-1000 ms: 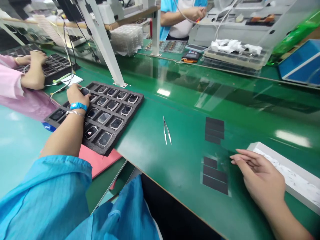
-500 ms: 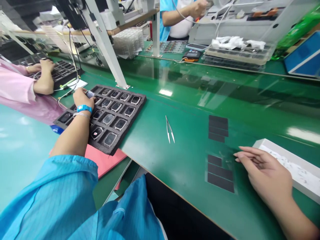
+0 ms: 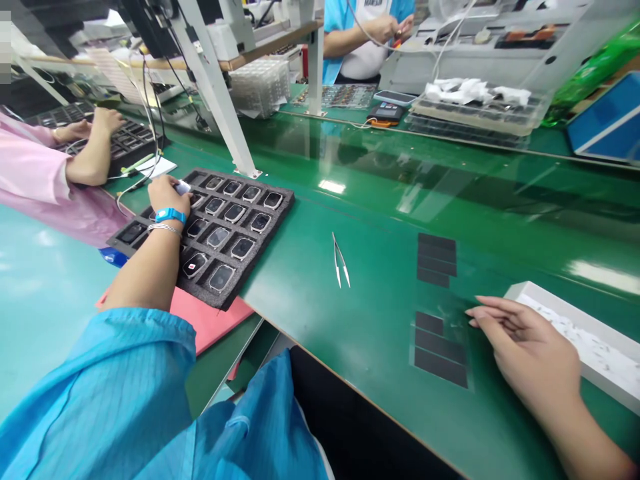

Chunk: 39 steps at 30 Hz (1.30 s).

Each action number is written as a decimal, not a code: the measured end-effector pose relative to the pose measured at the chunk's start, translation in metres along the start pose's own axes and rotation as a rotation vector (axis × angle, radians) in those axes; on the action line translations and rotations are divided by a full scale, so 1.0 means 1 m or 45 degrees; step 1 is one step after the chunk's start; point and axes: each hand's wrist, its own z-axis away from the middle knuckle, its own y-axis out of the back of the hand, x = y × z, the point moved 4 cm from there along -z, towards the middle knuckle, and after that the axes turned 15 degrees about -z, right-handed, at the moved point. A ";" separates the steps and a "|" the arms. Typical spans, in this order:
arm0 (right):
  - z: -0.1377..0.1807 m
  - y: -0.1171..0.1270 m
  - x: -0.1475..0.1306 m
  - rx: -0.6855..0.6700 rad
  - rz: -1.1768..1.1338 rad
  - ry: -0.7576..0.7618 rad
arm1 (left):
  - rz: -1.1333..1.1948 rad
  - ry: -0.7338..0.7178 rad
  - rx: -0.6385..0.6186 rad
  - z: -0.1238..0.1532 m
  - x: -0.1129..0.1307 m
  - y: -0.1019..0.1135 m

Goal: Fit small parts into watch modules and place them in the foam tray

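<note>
My left hand [image 3: 169, 195] reaches over the far left part of a dark foam tray [image 3: 242, 272], fingers closed on a shiny watch case [image 3: 183, 187]; they partly hide it. Several more watch cases, such as a silver-rimmed one [image 3: 221, 278], lie in the tray's pockets. On the right, my right hand [image 3: 535, 350] hovers over or rests on the green bench, fingers loosely bent and apart, with nothing seen in them. Beside its fingertips lie dark adhesive strips on a clear sheet [image 3: 441, 352]. Farther back is a second set of dark strips [image 3: 437, 259].
Tweezers [image 3: 340, 261] lie mid-bench. A white box [image 3: 595, 347] with small white pieces stands right of my right hand. A metal post [image 3: 220, 93] rises behind the tray, over a pink sheet [image 3: 210, 320]. Co-workers sit at left [image 3: 45, 167] and across [image 3: 367, 40].
My right hand has shifted very slightly left. My left hand stays at the tray with the watch case. The co-worker across has brought both hands together.
</note>
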 end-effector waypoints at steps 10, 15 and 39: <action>0.001 0.001 -0.001 -0.004 0.020 -0.026 | -0.100 -0.039 0.059 -0.001 0.005 -0.003; 0.001 0.000 -0.003 0.004 0.007 -0.047 | -0.071 -0.037 0.061 -0.001 0.006 -0.003; 0.001 0.000 -0.001 -0.007 0.007 -0.049 | -0.091 -0.035 0.060 0.002 0.009 0.001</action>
